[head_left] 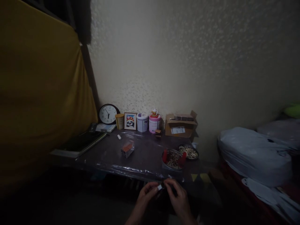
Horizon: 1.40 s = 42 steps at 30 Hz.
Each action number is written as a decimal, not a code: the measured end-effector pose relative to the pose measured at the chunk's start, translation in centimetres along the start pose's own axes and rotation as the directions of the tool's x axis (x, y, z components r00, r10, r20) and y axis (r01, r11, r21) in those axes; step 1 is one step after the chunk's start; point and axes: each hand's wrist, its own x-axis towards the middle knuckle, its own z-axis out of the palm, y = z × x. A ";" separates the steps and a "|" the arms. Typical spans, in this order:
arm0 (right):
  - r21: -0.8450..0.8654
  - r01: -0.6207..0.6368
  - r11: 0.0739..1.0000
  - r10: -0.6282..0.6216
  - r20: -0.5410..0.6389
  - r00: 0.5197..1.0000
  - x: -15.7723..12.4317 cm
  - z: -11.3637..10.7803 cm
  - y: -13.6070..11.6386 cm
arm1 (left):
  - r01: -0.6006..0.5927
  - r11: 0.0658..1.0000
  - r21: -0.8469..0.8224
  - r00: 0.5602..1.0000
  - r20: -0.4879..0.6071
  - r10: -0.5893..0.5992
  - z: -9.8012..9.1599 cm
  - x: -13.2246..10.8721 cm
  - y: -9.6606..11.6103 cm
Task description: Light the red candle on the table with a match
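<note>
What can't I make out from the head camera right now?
All in the head view:
1. Small white piece between left hand and right hand: too small and dim to identify, and which hand grips it is unclear.
2. Round metal bowl: contents blurred by darkness.
3. Brown cardboard box: inside hidden by its front wall.
4. Beneath the plastic-covered table: lost in shadow.

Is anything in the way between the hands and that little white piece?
Nothing visible. The left hand already pinches the white piece, and the right hand has its fingers against the other end.
</note>
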 end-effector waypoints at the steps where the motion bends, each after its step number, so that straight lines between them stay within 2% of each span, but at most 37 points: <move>1: -0.003 -0.005 1.000 0.005 -0.006 1.000 0.0 0.0 0.0 | -0.001 1.000 -0.021 1.000 -0.003 0.001 0.2 -0.1 0.1; 6: 0.035 -0.022 0.999 0.023 -0.023 0.999 0.3 0.0 -0.9 | 0.013 0.997 -0.079 1.000 -0.024 -0.015 1.2 -0.7 1.1; 12: 0.089 0.005 0.996 0.002 -0.086 0.996 0.7 0.3 -2.4 | 0.028 0.998 -0.050 0.994 -0.107 -0.033 2.7 -1.9 3.1; 19: 0.059 0.021 0.998 -0.014 -0.120 0.993 1.1 0.0 -3.7 | -0.024 0.999 -0.024 0.997 -0.080 0.022 3.9 -3.1 4.6; 24: 0.048 0.055 0.997 -0.049 -0.125 0.991 1.0 -0.3 -4.4 | -0.014 1.000 -0.024 0.995 -0.103 0.011 4.1 -3.5 4.8; 34: -0.007 0.213 0.977 -0.212 -0.134 0.968 0.2 -0.3 -4.9 | -0.093 0.995 -0.034 0.991 -0.097 0.090 4.2 -3.9 4.9; 42: -0.059 0.244 0.968 -0.249 -0.115 0.962 0.0 -0.4 -5.2 | -0.099 0.995 -0.021 0.990 -0.103 0.096 4.2 -4.3 5.0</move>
